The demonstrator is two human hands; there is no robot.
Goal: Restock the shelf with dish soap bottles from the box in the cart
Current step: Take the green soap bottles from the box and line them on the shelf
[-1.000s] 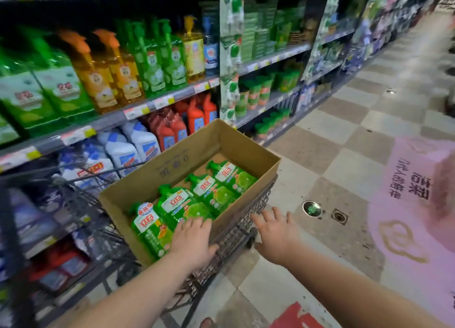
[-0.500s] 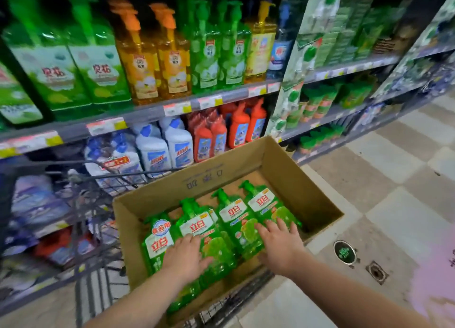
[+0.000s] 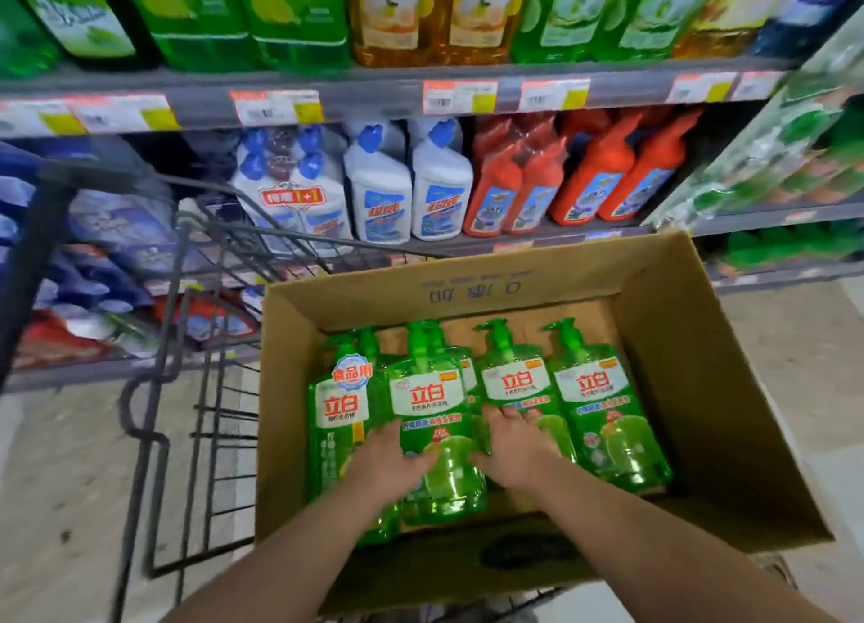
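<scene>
An open cardboard box [image 3: 710, 379] sits in a wire cart [image 3: 154, 416]. Several green pump bottles of dish soap lie flat in it, labels up. Both hands are down inside the box on one dish soap bottle [image 3: 432, 402], second from the left, which lies slightly over its neighbours. My left hand [image 3: 385, 463] wraps its lower left side. My right hand [image 3: 516, 449] clasps its lower right side, fingers tucked between it and the bottle beside it [image 3: 514, 384]. Another bottle [image 3: 603, 416] lies at the right. Matching green bottles [image 3: 589, 9] stand on the upper shelf.
The shelf edge [image 3: 374, 101] with price tags runs across the top. Orange bottles [image 3: 402, 9] stand beside the green ones. Below are white cleaner bottles [image 3: 378, 197] and red bottles [image 3: 594, 178]. Tiled floor [image 3: 61, 482] shows left of the cart.
My view has dropped closer to the box. Both hands came from the box's near rim down inside, and now close on the sides of one bottle.
</scene>
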